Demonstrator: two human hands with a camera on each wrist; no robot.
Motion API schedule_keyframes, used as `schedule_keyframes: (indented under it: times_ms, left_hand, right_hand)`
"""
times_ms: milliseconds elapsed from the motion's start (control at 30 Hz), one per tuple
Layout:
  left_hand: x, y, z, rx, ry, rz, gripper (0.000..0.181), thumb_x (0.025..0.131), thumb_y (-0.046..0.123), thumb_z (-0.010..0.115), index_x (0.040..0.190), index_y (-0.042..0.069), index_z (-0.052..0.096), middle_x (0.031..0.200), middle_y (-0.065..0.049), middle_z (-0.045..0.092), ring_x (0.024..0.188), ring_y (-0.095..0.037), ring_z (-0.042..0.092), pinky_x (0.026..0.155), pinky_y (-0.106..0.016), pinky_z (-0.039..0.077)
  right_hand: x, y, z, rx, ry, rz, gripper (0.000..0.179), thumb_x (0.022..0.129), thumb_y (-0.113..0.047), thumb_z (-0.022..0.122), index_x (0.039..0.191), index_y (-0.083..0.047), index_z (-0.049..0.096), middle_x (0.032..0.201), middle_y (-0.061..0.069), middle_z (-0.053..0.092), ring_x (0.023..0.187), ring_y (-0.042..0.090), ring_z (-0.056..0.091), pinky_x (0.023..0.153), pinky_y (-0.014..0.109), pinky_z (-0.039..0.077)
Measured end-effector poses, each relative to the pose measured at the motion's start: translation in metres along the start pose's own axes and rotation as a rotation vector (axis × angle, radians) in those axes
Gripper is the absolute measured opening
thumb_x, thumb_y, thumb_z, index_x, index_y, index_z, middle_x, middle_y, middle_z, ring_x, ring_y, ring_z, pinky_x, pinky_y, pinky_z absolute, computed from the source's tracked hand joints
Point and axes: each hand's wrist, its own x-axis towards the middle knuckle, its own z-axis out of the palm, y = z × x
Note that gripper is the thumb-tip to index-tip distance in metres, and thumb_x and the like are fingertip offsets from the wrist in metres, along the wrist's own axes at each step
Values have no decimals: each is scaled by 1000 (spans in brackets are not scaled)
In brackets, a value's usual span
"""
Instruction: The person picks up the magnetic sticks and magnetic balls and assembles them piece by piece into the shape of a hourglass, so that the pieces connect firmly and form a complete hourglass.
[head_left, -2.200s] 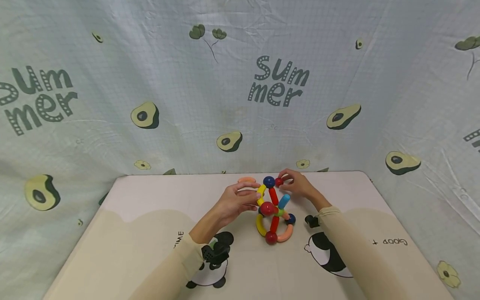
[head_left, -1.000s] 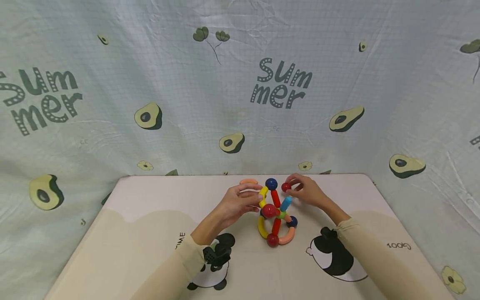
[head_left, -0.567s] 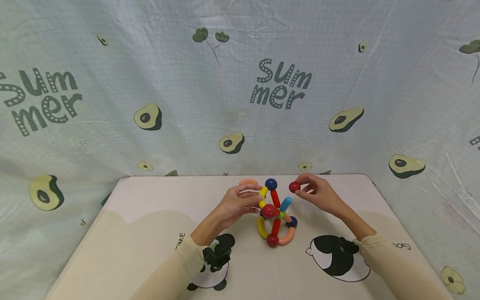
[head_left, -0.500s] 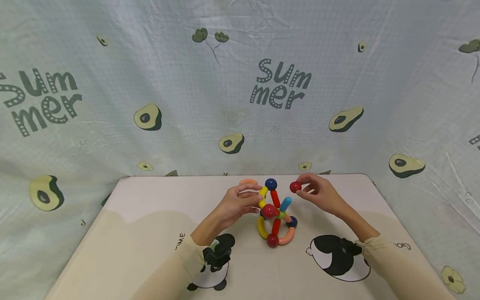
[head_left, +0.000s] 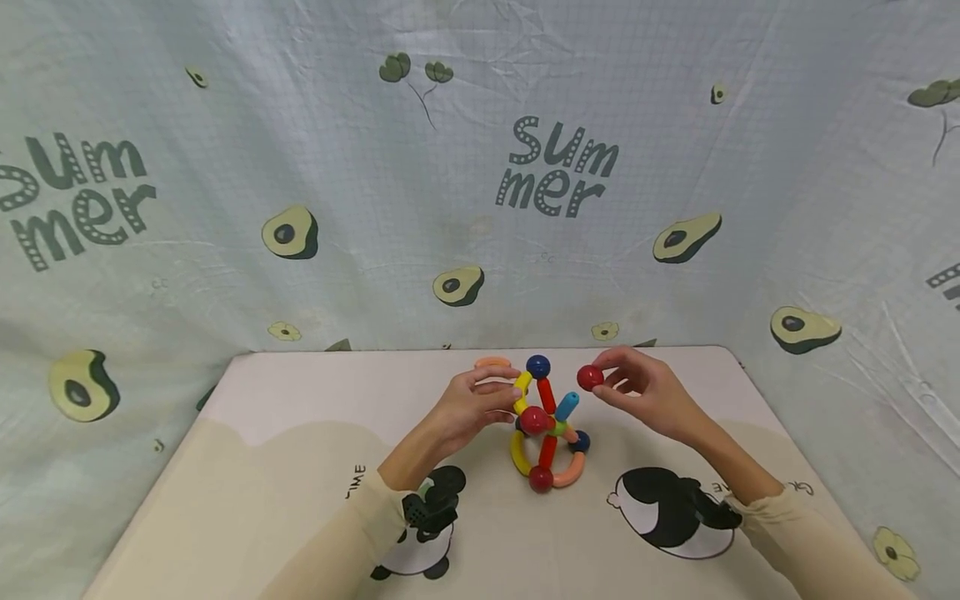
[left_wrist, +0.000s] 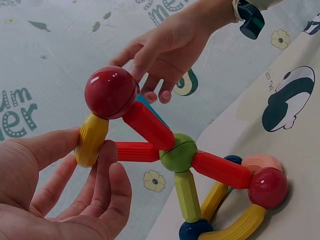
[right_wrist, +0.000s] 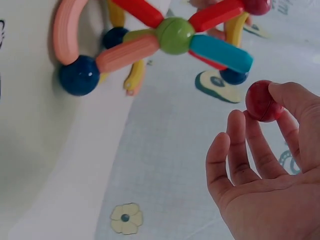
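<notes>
A magnetic stick-and-ball toy structure stands on the table, with a green ball (left_wrist: pixel 178 152) at its centre. Red, yellow, salmon and light-green sticks join it to red and dark blue balls. My left hand (head_left: pixel 468 407) pinches the yellow curved stick (left_wrist: pixel 91 141) high on its left side, below a red ball (left_wrist: pixel 111 92). To the right of the structure, my right hand (head_left: pixel 651 398) holds a loose red ball (right_wrist: pixel 263 101) between thumb and fingers, clear of the table. Near that ball, a light blue stick (right_wrist: pixel 221 53) points out from the green ball, its outer end bare.
Behind the left hand, a salmon curved piece (head_left: pixel 492 362) lies near the table's back edge. The pale table mat (head_left: pixel 300 467) carries printed panda figures and lettering. A patterned cloth (head_left: pixel 360 183) hangs behind the table and along both sides.
My right hand has carried the loose red ball rightward, away from the dark blue top ball and past the light blue stick. The left hand keeps its grip on the yellow stick.
</notes>
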Motion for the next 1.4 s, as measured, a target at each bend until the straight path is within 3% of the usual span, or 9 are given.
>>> schedule_keyframes:
  times_ms: [267,700,1400]
  left_hand:
    - [0,1,-2,-7,-13,-4,38,98,13,71,134,5,62,117,-14,72,93,-23,69,86,-32,58]
    - [0,2,-2,-11,-9,-10,38,98,12,71,134,5,62,114,-13,73,91,-22,70,84,-30,58]
    - [0,2,0,-8,6,-24,40,97,14,72,135,6,62,116,-14,72,92,-22,70,84,-31,58]
  right_hand:
    - [-5,-15,3,4,6,-24,32,92,-6,77,121,-10,65,113,4,68,93,16,67,79,26,58]
    - [-5,-15,9,17,13,-65,32,91,-4,77,120,-11,65,111,2,68,91,16,68,78,26,58]
    - [-5,-11,17,68,3,-14,33,93,-6,75,124,-9,62,116,6,68,94,19,68,80,28,58]
